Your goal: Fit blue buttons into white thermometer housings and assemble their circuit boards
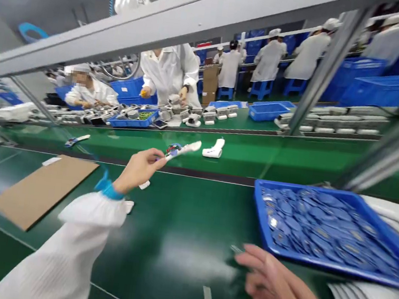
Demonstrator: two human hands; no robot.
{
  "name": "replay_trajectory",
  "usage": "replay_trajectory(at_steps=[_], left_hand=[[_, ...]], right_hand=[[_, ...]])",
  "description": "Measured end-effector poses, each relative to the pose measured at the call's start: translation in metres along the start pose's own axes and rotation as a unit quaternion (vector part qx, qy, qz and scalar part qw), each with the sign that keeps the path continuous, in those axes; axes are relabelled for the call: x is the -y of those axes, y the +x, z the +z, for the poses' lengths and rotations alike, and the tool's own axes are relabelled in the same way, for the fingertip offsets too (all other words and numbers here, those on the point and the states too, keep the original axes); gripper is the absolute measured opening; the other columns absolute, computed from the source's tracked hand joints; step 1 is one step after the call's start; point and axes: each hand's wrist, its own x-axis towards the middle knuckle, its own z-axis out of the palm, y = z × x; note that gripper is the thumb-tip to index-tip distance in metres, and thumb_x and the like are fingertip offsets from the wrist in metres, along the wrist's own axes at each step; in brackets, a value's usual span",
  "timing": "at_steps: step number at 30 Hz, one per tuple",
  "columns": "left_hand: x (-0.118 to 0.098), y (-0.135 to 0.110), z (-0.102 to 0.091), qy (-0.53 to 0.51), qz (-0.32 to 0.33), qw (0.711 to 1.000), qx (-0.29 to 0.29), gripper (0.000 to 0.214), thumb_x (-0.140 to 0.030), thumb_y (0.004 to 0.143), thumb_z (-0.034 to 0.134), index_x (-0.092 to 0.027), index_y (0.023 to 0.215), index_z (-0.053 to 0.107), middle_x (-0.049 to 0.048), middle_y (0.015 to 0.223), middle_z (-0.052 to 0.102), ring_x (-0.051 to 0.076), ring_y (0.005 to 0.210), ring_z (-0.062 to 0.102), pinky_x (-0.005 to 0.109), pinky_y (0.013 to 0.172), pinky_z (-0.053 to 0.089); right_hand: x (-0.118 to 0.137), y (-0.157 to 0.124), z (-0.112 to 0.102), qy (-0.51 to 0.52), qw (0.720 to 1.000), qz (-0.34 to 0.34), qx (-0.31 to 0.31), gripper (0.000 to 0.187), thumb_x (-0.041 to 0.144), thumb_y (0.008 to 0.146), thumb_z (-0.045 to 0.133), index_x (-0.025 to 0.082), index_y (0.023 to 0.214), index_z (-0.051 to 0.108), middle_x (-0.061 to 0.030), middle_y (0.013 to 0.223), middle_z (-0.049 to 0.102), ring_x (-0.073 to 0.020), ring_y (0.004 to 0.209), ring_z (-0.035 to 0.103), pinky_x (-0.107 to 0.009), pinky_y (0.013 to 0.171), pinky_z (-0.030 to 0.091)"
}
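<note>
Head view: green conveyor belt (171, 262) crosses the frame, cardboard sheet (41, 191) lying near its left edge.
Left hand (139, 169): clamped on a white plastic housing (183, 150) with coloured wires (173, 149), held above the belt.
Right hand (270, 284): blurred, fingers apart, just beside the front rim of a blue tray (325, 190) of round blue discs (321, 227).
Risk: loose wires could snag; a fast right hand could catch the tray rim, spilling discs.

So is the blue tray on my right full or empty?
Full: the blue tray is packed with overlapping round blue discs, which cover its floor.
</note>
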Motion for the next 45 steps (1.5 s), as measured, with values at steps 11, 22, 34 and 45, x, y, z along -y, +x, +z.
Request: replay_trajectory(at_steps=[11,22,34,45], left_hand=[[-0.024,-0.227,0.133,-0.314,0.008,0.923,0.221,0.056,-0.028,0.077,0.080,-0.024,0.128,0.055,0.0035,0.121,0.065,0.023,0.112,0.058,0.033,0.100,0.044],[-0.062,-0.238,0.141,-0.302,0.101,0.923,0.215,0.018,-0.026,0.091,0.069,-0.022,0.107,0.060,-0.0006,0.098,0.061,0.018,0.091,0.055,0.029,0.084,0.040],[-0.036,-0.206,0.129,-0.335,0.011,0.919,0.208,0.023,-0.030,0.093,0.067,-0.023,0.107,0.050,-0.0016,0.094,0.069,0.016,0.084,0.063,0.028,0.077,0.046],[-0.045,-0.231,0.160,-0.159,0.216,0.963,-0.038,0.025,-0.015,0.098,0.057,-0.026,0.118,0.068,0.0031,0.133,0.065,0.021,0.125,0.059,0.037,0.110,0.045]], right_hand=[[-0.007,-0.051,-0.001,-0.089,0.982,-0.006,0.164,0.041,0.056,0.095,0.059,0.022,0.113,0.071,0.0004,0.080,0.066,-0.0159,0.076,0.060,-0.027,0.074,0.050],[-0.002,-0.069,-0.009,-0.320,0.917,-0.230,-0.069,0.025,0.043,0.101,0.053,0.026,0.090,0.068,-0.0011,0.095,0.067,-0.0189,0.089,0.058,-0.035,0.080,0.042],[-0.051,-0.015,-0.049,-0.499,0.792,-0.215,-0.276,0.058,0.060,0.100,0.032,0.016,0.107,0.069,-0.0176,0.113,0.066,-0.0353,0.103,0.060,-0.049,0.080,0.046],[-0.010,-0.060,0.016,-0.039,0.992,0.012,0.123,0.050,0.064,0.102,0.034,0.021,0.092,0.057,0.0063,0.060,0.042,-0.0087,0.048,0.041,-0.023,0.047,0.036]])
